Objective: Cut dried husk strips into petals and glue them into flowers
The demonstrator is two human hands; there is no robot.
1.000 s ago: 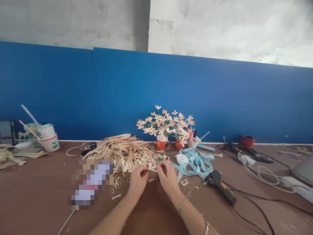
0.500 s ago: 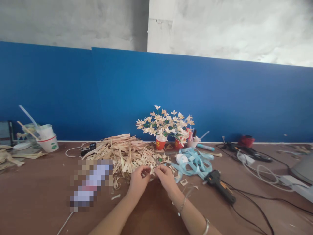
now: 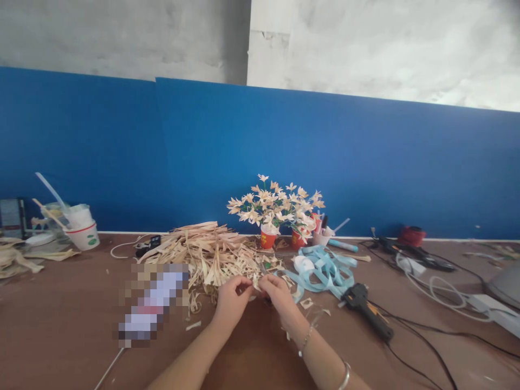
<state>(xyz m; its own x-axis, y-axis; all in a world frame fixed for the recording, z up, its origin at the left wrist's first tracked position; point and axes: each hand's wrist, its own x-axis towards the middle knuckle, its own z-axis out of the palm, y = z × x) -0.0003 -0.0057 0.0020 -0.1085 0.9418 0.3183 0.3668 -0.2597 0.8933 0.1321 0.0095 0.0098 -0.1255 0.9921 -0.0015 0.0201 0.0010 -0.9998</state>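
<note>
Hands: your left (image 3: 233, 298) and right (image 3: 278, 295), forearms converging, pinch a pale piece (image 3: 256, 281)
Piece: between your fingertips, before the husk pile (image 3: 211, 252)

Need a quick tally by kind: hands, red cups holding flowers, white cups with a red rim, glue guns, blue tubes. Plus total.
Hands, left hand and right hand: 2
Red cups holding flowers: 2
White cup with red rim: 1
Glue gun: 1
Blue tube: 1
Total: 7
</note>
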